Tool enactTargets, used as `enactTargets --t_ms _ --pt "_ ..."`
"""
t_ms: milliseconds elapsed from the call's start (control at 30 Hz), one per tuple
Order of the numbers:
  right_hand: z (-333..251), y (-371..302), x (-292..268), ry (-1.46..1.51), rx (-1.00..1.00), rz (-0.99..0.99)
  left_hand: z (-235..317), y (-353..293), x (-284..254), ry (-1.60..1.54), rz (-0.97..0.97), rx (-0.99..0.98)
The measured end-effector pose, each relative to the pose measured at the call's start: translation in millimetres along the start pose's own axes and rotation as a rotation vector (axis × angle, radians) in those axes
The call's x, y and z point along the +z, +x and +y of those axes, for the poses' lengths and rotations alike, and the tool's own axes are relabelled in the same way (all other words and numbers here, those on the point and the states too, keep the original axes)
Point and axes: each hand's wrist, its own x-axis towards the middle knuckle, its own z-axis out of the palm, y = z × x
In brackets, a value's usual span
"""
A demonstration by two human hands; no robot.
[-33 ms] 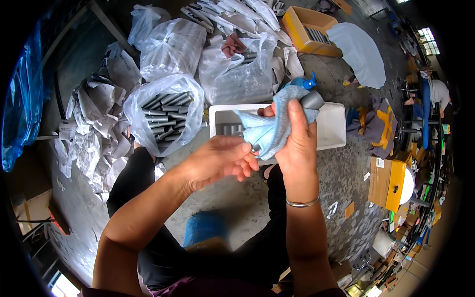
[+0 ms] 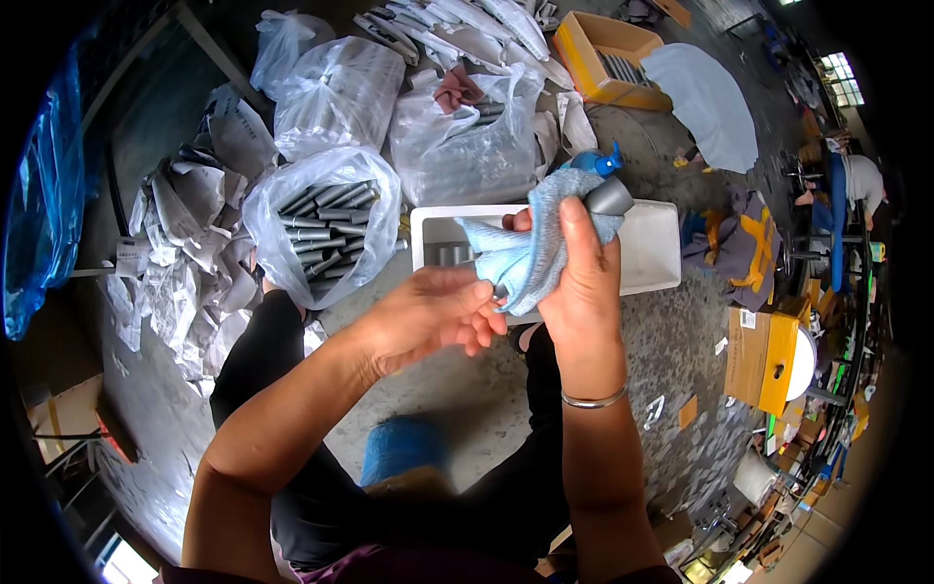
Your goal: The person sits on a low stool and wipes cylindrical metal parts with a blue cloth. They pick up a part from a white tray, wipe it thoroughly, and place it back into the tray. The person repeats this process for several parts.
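Clamps the right hand [image 2: 581, 277] on a light-blue cloth [image 2: 520, 258] wrapped around a dark grey tube [image 2: 610, 197], leaving the tube's upper end uncovered. Rests the left hand [image 2: 433, 313] at the cloth's lower edge, with thumb and fingers close together beside a small dark tip [image 2: 500, 291]; cannot tell whether clamped on that or merely touching. Has a white tray [image 2: 654, 255] just beneath, on the floor [image 2: 671, 341], with grey tubes [image 2: 449, 255] in its left part. Shows a blue pump bottle [image 2: 607, 161] near the tray's far edge. Has, to the left, an open clear bag [image 2: 261, 209] of similar tubes [image 2: 331, 229], with crumpled paper [image 2: 180, 204] beside it. Includes, farther off, a carton [image 2: 628, 95] with grey pieces [image 2: 623, 68] inside, near a rounded pale sheet [image 2: 705, 102].
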Motion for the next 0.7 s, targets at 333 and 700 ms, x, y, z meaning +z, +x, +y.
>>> enactTargets --t_ms 333,700 --pt "2 -15 25 -0.085 0.121 -0.109 -5 5 2 0.378 0.286 0.333" --pt "15 -5 12 -0.207 0.057 -0.136 39 -9 -20 0.819 0.229 0.367"
